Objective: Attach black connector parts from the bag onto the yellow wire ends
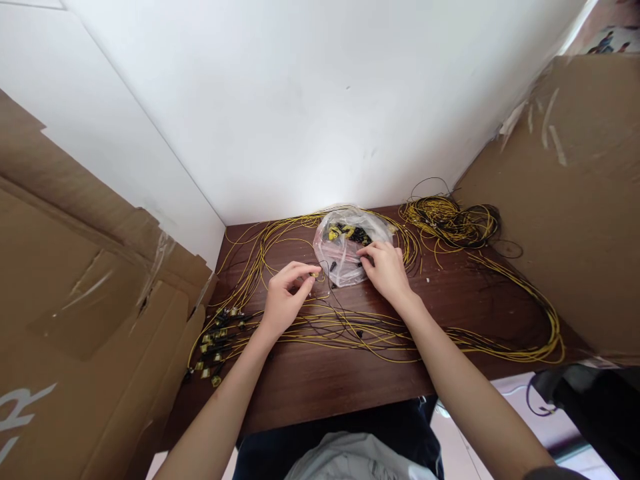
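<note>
My left hand (289,293) is closed in a pinch on a small yellow connector (314,274), just left of a clear plastic bag (345,267). The bag lies open on the brown table and holds several small yellow and black pieces (350,233). Over the bag's right side, my right hand (384,265) has its thumb and forefinger close together at the plastic. A dark bit shows by these fingertips, too small to name. Near the bag's front lie small black pieces (333,266). A thin black wire (336,300) hangs by the left fingertips.
Bundles of yellow and black wires (345,330) run across the brown table (320,387). Their yellow-ended connectors (215,347) gather at the left. A coiled wire heap (450,220) sits at the back right. Cardboard (565,200) stands on both sides, with a white wall (320,120) behind.
</note>
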`<action>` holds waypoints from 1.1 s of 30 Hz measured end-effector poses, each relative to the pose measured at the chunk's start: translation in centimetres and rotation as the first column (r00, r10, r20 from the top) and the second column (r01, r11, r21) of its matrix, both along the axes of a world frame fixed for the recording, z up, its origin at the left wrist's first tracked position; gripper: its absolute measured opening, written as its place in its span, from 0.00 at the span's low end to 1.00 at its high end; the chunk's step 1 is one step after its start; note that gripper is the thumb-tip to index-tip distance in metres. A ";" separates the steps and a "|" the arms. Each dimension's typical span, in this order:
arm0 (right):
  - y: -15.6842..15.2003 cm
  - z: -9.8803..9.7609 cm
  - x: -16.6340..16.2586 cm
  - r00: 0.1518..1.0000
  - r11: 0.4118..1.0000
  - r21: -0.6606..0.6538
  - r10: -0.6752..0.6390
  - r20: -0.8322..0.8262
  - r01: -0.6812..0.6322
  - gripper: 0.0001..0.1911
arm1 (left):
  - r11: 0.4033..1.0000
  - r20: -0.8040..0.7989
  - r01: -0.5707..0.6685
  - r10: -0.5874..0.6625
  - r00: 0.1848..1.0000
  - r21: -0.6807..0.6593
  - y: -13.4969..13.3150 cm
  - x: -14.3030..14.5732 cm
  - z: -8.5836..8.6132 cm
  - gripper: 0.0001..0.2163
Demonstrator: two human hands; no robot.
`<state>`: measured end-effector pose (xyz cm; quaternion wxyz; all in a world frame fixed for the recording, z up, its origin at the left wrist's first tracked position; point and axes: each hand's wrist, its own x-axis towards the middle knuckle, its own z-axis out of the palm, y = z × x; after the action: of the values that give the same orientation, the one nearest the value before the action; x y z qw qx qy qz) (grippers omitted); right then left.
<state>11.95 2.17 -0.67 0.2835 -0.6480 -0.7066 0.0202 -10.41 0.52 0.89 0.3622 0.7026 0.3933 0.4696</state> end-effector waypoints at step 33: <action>-1.8 1.5 -5.1 0.291 0.825 0.052 0.257 -0.922 -0.563 0.09 | 0.999 0.004 0.031 -0.031 1.000 -0.015 -0.3 0.5 -0.2 0.06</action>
<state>6.88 0.33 0.80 0.5053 -0.3588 -0.5717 0.5377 -9.93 0.27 0.74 0.3757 0.7049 0.3851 0.4623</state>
